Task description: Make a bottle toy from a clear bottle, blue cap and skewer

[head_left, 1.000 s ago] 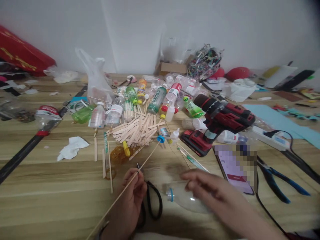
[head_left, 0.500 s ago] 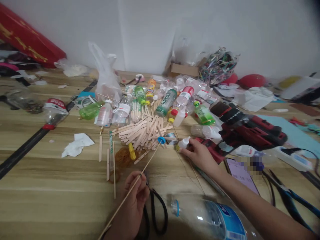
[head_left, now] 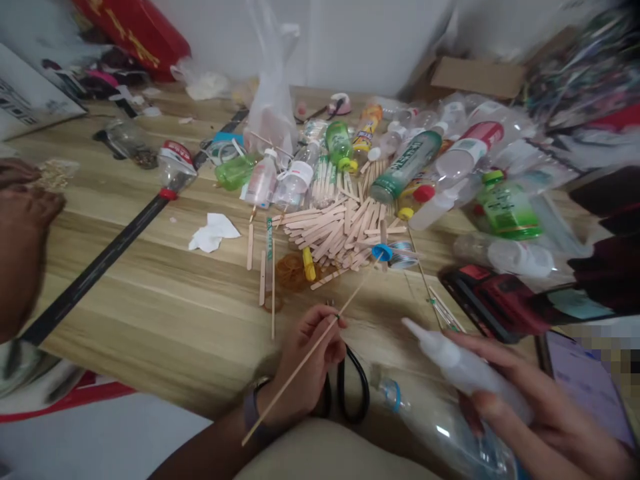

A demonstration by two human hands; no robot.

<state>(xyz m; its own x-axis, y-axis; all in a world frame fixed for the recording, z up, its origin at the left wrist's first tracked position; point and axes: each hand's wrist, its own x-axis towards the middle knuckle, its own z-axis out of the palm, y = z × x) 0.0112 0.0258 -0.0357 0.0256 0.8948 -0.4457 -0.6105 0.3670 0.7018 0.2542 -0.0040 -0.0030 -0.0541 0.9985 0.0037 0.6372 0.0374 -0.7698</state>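
My left hand (head_left: 315, 353) pinches a thin wooden skewer (head_left: 295, 377) near the front edge of the table. At the skewer's far end sits a blue cap (head_left: 381, 253) with crossed wooden sticks around it. In my right hand (head_left: 540, 413) is a white glue bottle (head_left: 473, 367), its nozzle pointing up and to the left. A clear plastic bottle (head_left: 440, 427) with a blue neck ring lies partly under that hand. Black-handled scissors (head_left: 354, 393) rest beside my left hand.
Behind lies a pile of craft sticks (head_left: 335, 227), with plastic bottles beyond. A red and black power tool (head_left: 500, 293) is at the right, near a phone (head_left: 580, 380). Another person's hands (head_left: 25, 200) hold small pieces at the far left.
My right hand has come back from beside the stick pile and now has the glue bottle raised. The view has shifted left, and another person's hands have appeared. My left hand still pinches the skewer.
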